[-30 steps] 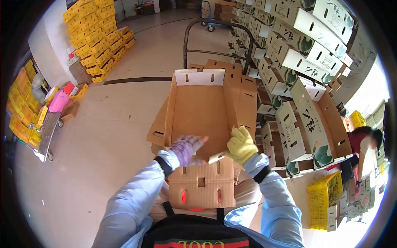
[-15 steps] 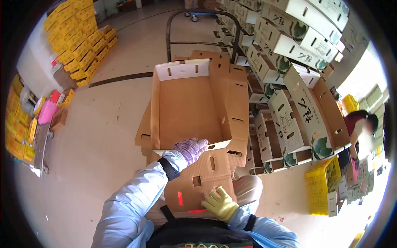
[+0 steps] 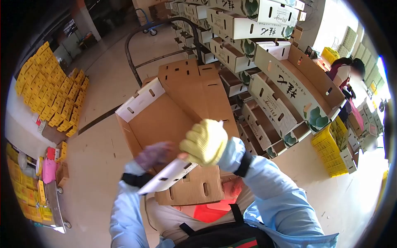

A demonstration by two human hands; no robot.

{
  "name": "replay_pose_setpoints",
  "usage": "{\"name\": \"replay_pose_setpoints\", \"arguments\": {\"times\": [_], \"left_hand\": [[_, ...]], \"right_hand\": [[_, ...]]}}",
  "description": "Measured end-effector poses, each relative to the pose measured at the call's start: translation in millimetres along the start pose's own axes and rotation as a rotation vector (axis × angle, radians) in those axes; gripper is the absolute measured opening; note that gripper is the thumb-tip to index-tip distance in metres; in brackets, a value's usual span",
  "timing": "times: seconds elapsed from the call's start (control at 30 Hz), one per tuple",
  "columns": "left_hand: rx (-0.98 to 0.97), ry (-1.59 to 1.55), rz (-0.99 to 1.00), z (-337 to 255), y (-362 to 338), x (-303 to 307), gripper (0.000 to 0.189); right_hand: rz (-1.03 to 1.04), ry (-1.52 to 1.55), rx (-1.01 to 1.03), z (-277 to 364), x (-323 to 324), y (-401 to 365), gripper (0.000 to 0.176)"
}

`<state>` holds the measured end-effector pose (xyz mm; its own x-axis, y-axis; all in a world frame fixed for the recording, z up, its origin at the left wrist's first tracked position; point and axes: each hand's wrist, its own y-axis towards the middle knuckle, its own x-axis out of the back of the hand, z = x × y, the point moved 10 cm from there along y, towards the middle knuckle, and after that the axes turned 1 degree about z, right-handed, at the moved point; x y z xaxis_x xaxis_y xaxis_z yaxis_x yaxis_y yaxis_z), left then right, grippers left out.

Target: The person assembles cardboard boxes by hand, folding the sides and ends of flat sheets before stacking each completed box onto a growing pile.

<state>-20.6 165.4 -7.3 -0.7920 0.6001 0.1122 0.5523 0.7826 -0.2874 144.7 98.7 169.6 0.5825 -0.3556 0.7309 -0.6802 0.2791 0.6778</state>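
Up close, holds a tilted cardboard box (image 3: 165, 120) above the lap, open side up, far end toward a cart handle (image 3: 163, 31). Curls the yellow-gloved right hand (image 3: 204, 142) shut on the top edge of the white flap (image 3: 165, 177) at the near end. Rests the purple-gloved left hand (image 3: 154, 155) just beside it inside the box; blurred, so cannot tell its grip. Rightward, stacked printed boxes (image 3: 285, 93).

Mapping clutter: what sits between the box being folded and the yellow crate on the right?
Head view: stacked assembled cartons lie between the cardboard box and yellow crate.
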Motion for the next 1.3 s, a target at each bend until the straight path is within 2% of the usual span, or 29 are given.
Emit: {"name": "replay_pose_setpoints", "arguments": {"times": [0.03,0.07,0.1,0.13,0.2,0.27,0.33,0.4,0.43,0.5,0.53,0.63,0.67,0.73,0.8,0.87,0.97,1.03,1.07,1.1,1.13,1.17,1.2,1.23,1.3], "left_hand": [[0.068,-0.253,-0.223,5.5,-17.2,40.5,0.037],[-0.075,-0.206,-0.559,-9.9,-56.5,79.2,0.034],[-0.196,-0.001,-0.849,-9.9,-103.5,120.8,0.036],[-0.191,0.008,-0.857,-2.8,-118.1,112.1,0.036],[-0.581,0.654,-1.233,-57.9,-181.4,74.4,0.042],[-0.505,1.143,-0.917,-96.3,-133.1,-29.6,0.063],[-0.051,1.493,-0.581,-45.0,-81.4,-67.5,0.084],[0.180,1.304,-0.379,19.9,-54.2,-58.6,0.090],[0.178,1.305,-0.391,16.8,-50.9,-52.4,0.090],[0.313,1.033,-0.106,47.2,-49.2,-67.0,0.082],[0.316,1.023,-0.115,50.6,-56.3,-74.4,0.082],[0.241,1.187,-0.175,44.3,-78.0,-111.7,0.083],[0.249,1.175,-0.171,49.6,-81.3,-121.6,0.083],[0.178,1.307,-0.344,43.0,-91.5,-136.3,0.082],[0.179,1.193,-0.321,58.6,-100.9,-154.2,0.083],[0.166,1.397,-0.297,89.1,-105.0,-175.9,0.085],[0.131,1.350,-0.283,89.4,-109.7,-172.8,0.086],[0.111,1.296,-0.217,71.6,-105.5,-166.5,0.086],[0.120,1.295,-0.195,74.4,-104.0,-163.0,0.086],[0.138,1.265,-0.150,67.3,-98.9,-156.4,0.079],[0.159,1.239,-0.104,61.3,-96.3,-151.6,0.073],[0.068,1.218,-0.164,54.7,-95.5,-144.0,0.062],[-0.016,1.191,-0.221,47.9,-95.3,-135.8,0.051],[-0.053,1.204,-0.215,40.3,-89.4,-131.8,0.051],[0.061,1.230,-0.291,34.1,-86.7,-110.5,0.030]], "right_hand": [[0.030,0.001,-0.059,-13.6,-14.2,8.3,0.028],[0.059,0.006,-0.116,-26.4,-31.2,15.0,0.027],[0.079,-0.044,-0.165,-36.8,-51.8,20.8,0.027],[0.197,-0.017,-0.224,-49.8,-90.0,18.0,0.032],[0.600,-0.155,-0.328,-64.0,-158.7,-4.2,0.033],[0.653,-0.157,-0.377,-66.2,-171.1,-8.8,0.034],[0.722,-0.162,-0.399,-63.0,-191.2,-27.6,0.036],[0.559,-0.153,-0.529,-74.9,-190.0,-42.6,0.033],[0.553,-0.158,-0.521,-73.3,-187.0,-45.2,0.033],[0.542,0.019,-0.630,-63.7,-183.9,-66.2,0.032],[0.557,0.107,-0.651,-55.4,-176.8,-74.5,0.027],[0.737,0.066,-0.660,-19.7,-157.3,-113.1,0.021],[0.561,0.081,-0.654,-9.2,-136.2,-113.6,0.017],[0.349,0.060,-0.567,17.5,-102.8,-119.5,0.013],[0.430,0.035,-0.545,47.4,-100.6,-144.4,0.012],[0.291,-0.001,-0.483,74.7,-94.3,-164.3,0.011],[0.247,-0.051,-0.513,82.8,-94.2,-181.6,0.013],[0.621,0.190,-0.636,70.7,-124.7,-194.1,0.020],[0.716,0.247,-0.590,71.4,-126.4,-189.8,0.023],[0.806,0.299,-0.551,67.2,-129.6,-181.8,0.027],[0.826,0.388,-0.629,61.9,-119.2,-169.5,0.029],[0.838,0.484,-0.704,58.0,-105.0,-159.0,0.031],[0.689,0.563,-0.614,58.7,-84.3,-143.1,0.033],[0.710,0.514,-0.604,58.7,-73.0,-137.1,0.033],[0.723,0.450,-0.599,55.8,-65.9,-134.0,0.033]]}}
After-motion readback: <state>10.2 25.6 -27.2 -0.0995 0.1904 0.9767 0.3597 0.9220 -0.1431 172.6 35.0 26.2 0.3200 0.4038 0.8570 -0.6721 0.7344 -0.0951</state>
